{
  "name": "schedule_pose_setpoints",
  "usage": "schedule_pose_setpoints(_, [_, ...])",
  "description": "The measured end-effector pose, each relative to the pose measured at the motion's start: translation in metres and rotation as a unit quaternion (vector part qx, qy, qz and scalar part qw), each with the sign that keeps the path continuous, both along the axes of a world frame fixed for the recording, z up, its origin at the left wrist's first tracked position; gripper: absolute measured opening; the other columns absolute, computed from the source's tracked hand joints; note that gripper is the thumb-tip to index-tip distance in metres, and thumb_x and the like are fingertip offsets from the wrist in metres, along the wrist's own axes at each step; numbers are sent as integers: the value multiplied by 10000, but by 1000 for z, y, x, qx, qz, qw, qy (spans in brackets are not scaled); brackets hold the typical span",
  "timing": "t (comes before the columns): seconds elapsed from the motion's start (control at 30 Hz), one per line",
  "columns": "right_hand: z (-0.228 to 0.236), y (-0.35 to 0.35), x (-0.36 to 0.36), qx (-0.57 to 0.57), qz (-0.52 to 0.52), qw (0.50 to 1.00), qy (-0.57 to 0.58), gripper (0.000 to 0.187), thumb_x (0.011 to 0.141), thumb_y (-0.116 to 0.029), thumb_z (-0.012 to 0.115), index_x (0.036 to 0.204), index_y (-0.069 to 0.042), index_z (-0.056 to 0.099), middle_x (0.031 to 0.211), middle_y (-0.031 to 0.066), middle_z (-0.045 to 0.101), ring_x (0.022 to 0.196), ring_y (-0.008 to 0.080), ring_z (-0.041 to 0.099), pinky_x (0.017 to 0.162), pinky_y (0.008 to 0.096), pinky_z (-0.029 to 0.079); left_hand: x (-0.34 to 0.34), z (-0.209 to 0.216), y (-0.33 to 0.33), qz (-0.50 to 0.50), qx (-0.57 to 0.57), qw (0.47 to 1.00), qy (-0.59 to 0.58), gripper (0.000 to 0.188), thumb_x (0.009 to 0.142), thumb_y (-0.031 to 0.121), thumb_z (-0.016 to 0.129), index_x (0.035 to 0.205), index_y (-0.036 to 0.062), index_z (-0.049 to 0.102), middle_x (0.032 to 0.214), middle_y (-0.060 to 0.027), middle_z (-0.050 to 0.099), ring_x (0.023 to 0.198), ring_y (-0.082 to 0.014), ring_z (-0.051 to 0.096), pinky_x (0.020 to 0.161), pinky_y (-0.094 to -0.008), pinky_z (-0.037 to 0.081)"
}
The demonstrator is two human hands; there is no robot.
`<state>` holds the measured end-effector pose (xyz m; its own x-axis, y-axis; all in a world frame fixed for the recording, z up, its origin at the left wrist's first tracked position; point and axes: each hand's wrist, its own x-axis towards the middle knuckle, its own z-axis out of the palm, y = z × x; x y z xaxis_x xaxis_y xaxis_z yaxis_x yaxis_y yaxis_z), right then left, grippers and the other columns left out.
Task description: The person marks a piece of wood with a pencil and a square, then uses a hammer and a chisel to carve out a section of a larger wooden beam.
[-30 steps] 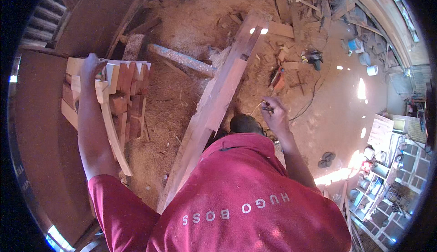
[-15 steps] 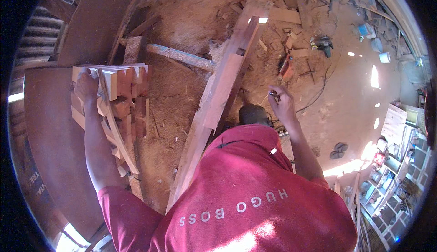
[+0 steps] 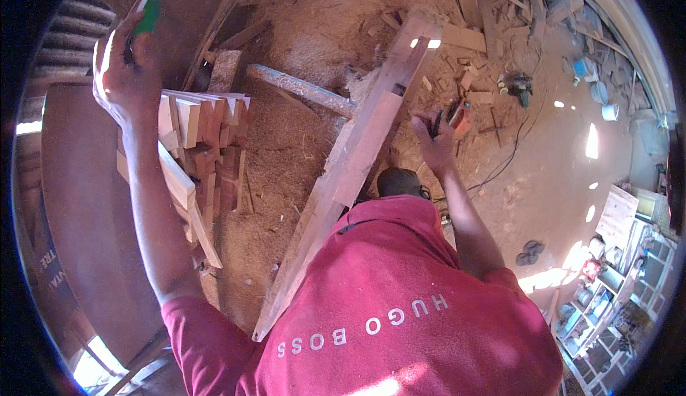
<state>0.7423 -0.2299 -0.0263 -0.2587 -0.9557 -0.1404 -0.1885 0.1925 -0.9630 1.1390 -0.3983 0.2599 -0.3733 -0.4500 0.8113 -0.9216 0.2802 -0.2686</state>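
Observation:
My left hand [image 3: 128, 74] is raised past the far end of a stack of sawn wood pieces [image 3: 207, 135]. Its fingers are closed around a flat green thing with a pale edge [image 3: 148, 11], tapering to a point; its exact kind is unclear. My right hand [image 3: 437, 146] hangs over the sawdust, right of a long wooden beam [image 3: 357, 149]. Between its bent fingers is a slim dark stick-like thing [image 3: 436, 123], too small to name.
A dark curved panel [image 3: 93, 231] stands along the left. A blue-grey bar [image 3: 300, 90] meets the beam. On the ground lie an orange tool [image 3: 462, 119], a dark power tool [image 3: 516, 87] with a cord, and wood offcuts [image 3: 471, 38]. Pale buckets [image 3: 599, 93] stand farther right.
My left hand has left the wood stack and moved up and away, now with the green thing in it. My right hand has shifted slightly farther out and left.

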Motion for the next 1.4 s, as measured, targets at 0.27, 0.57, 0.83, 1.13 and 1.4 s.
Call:
schedule_pose_setpoints(0.27, [62,-10,-11,-17,10,968,-250,619,1015,-551,462,1374,-50,510,1231,100,655,915,142,668,530,190,365,-72,-141,76,-176,352,804,446,424,920,-16,520,1339,-27,582,1232,-137,644,1067,-185,631,900,-328,527])
schedule_pose_setpoints(0.57, [-2,53,-44,97,93,983,-121,338,976,-222,666,1235,-22,581,933,77,702,758,118,651,580,231,464,-80,-313,176,-33,525,455,719,376,934,41,532,1309,10,552,1212,-129,625,1063,-221,639,875,-337,535])
schedule_pose_setpoints(0.83, [-21,93,-83,218,57,973,-59,275,943,-201,699,1111,0,612,932,72,708,788,122,645,678,271,509,-164,-326,178,113,497,754,415,507,910,439,687,1282,107,596,1183,-147,654,1105,-318,627,937,-422,499])
schedule_pose_setpoints(1.13, [-17,83,-107,164,119,972,118,277,915,-252,722,991,5,654,925,116,687,823,232,655,755,389,517,-178,-320,183,164,550,725,381,541,870,545,688,1241,154,635,1140,-116,683,1091,-332,643,872,-447,530])
schedule_pose_setpoints(1.4, [15,-13,-78,-4,61,958,282,282,917,-276,703,1016,-14,668,958,178,676,904,381,653,762,438,507,-183,-312,186,149,546,725,392,520,923,459,656,1287,92,605,1200,-186,635,1103,-400,626,921,-465,509])
